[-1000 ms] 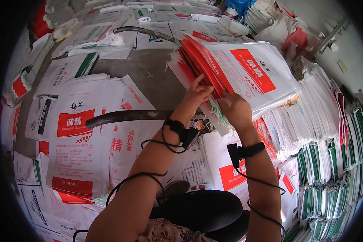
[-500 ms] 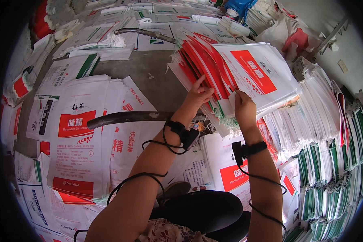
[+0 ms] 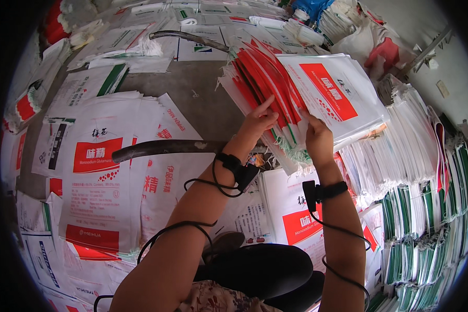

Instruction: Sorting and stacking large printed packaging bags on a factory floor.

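Note:
A thick bundle of flat woven sacks (image 3: pixel 366 82), white with red panels, lies tilted at the upper right, its red edges fanned out on the left. My left hand (image 3: pixel 260 120) rests at these fanned edges. Its index finger is stretched out against the red layers, and the other fingers are loosely bent and hold nothing I can see. At the bundle's near corner my right hand (image 3: pixel 318 138) is closed, pinching the edge of a sack between thumb and fingers. Frayed threads (image 3: pixel 296 153) hang from the bundle's near end, between the two hands.
Another sack pile (image 3: pixel 96 182) lies at the left. Dark curved bars (image 3: pixel 166 148) stick out beside the bundle. Tall stacks of folded sacks (image 3: pixel 426 223) rise on the right, below a wall (image 3: pixel 437 62). Cables (image 3: pixel 184 224) run along both my forearms.
My left index finger has shifted slightly right along the red edges. My right hand has dropped a little, its thumb now more visible at the sack edge. The bundle has barely moved.

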